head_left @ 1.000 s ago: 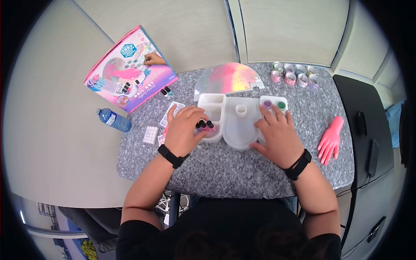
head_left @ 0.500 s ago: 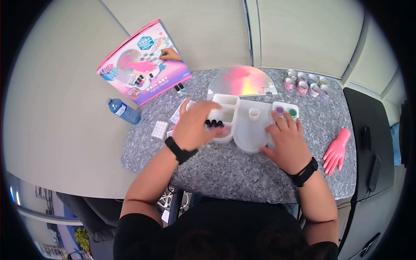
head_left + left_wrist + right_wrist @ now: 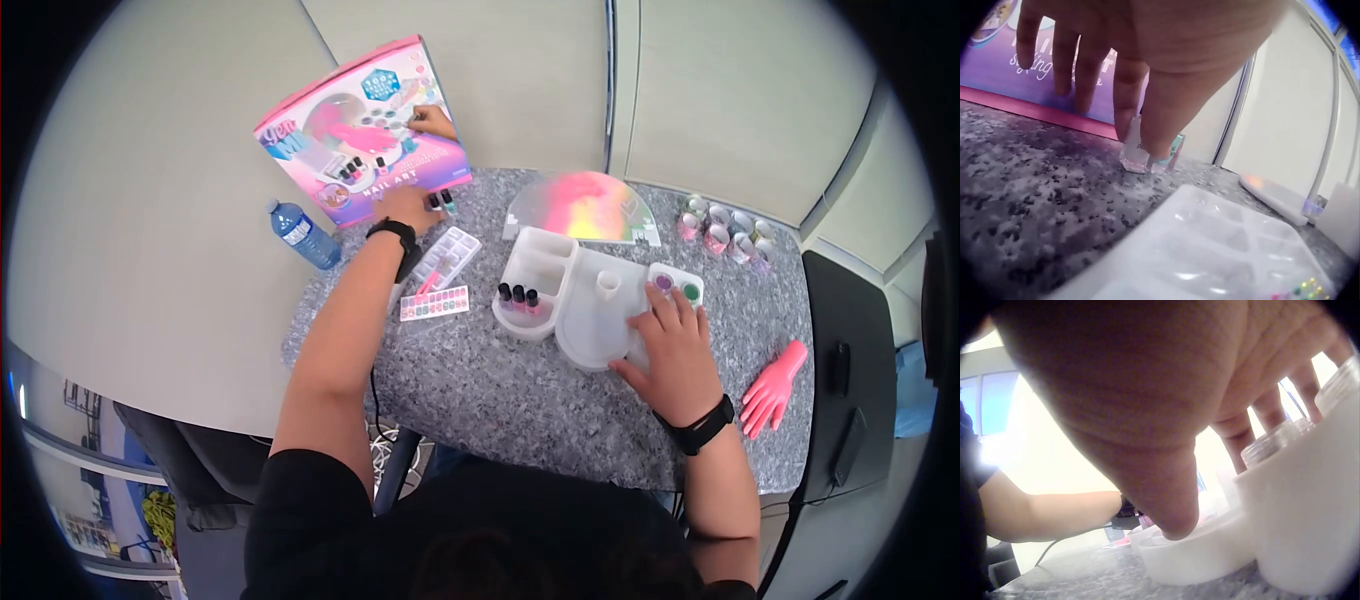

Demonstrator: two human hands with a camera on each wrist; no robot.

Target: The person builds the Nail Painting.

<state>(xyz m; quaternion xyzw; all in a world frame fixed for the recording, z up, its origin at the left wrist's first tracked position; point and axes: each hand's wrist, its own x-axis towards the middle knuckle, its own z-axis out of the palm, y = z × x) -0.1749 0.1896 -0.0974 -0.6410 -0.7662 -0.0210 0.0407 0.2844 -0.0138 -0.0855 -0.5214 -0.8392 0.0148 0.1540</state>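
Glass first, in the head view: found a clear bottle (image 3: 435, 203) and a teal bottle (image 3: 448, 208), black-capped, upright and side by side, just at the fingers of the left hand (image 3: 405, 209). Judged the left hand much the nearer; logged the right hand (image 3: 680, 360) well apart, resting at the white tray (image 3: 590, 335). Noted the box (image 3: 360, 130) close behind the pair, likely to limit access there, and the compartment palette (image 3: 452, 252) on the near side. Recorded three dark-capped bottles (image 3: 518, 299) inside the white tray. In the left wrist view, saw the clear bottle pinched between thumb and forefinger, long axis roughly vertical, with the teal bottle crowding the thumb. In the right wrist view, observed fingers extended, gripping nothing, beside clear jars (image 3: 1269, 444), with the thumb at the tray rim.
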